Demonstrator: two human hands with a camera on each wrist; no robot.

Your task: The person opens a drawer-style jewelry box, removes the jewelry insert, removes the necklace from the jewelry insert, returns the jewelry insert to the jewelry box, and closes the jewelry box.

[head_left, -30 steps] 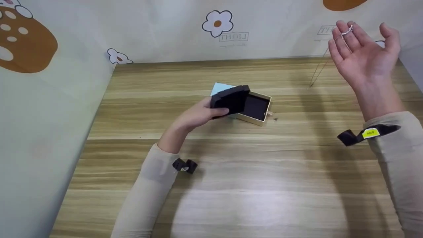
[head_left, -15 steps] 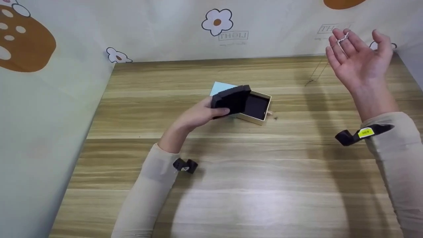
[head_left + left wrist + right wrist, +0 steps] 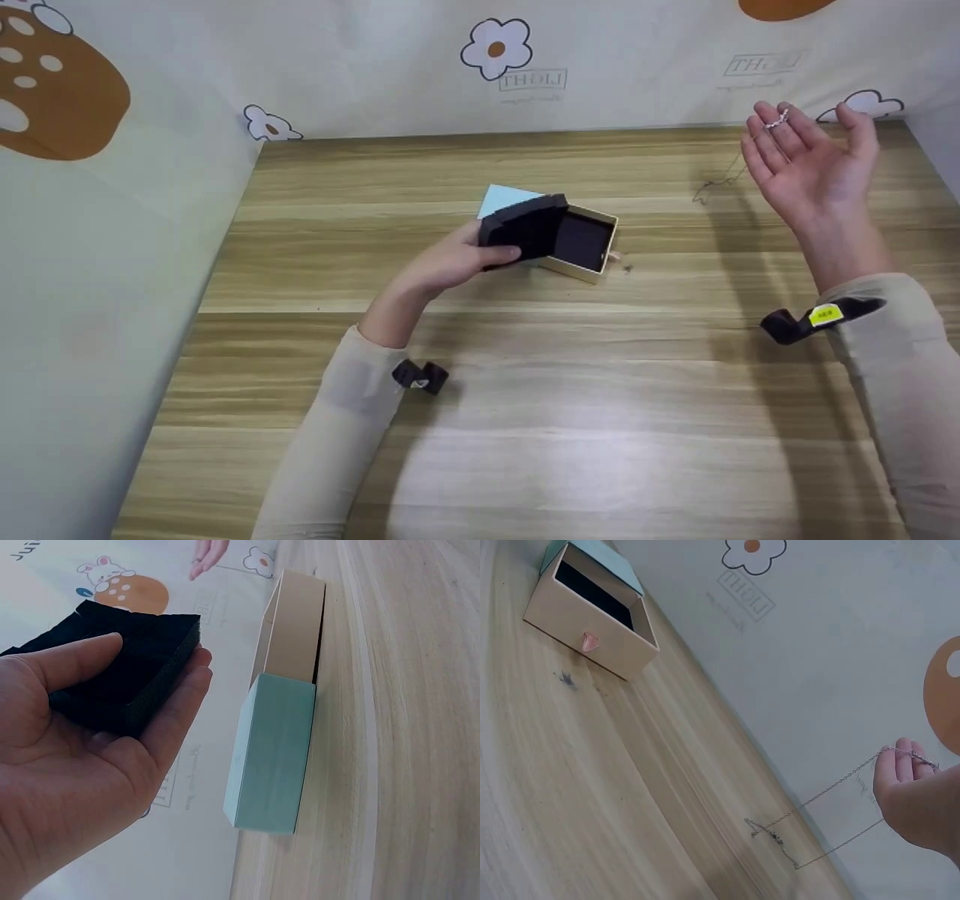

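Observation:
My left hand (image 3: 446, 259) grips a black foam pad (image 3: 536, 225), thumb on its face and fingers beneath, tilted above the box. Palm up, my right hand (image 3: 817, 176) is raised at the far right of the table. A thin silver necklace (image 3: 776, 838) drapes across its fingers; the chain hangs down, and its lower end appears to lie on the wood. Below the pad stands a jewelry box: a light blue sleeve (image 3: 277, 757) with a cream drawer (image 3: 619, 654) pulled partly out. The drawer's inside is dark. In the head view the pad hides part of the box.
A pink ribbon tab (image 3: 590, 642) sticks out of the drawer front. Near it is a small dark mark (image 3: 567, 679) on the wooden table (image 3: 600, 390). A pale printed backdrop (image 3: 375, 67) rises behind the table's back edge.
My right hand has come down and slightly left, and more of the necklace chain has settled in a loose bend on the table. The left hand and foam pad have stayed put.

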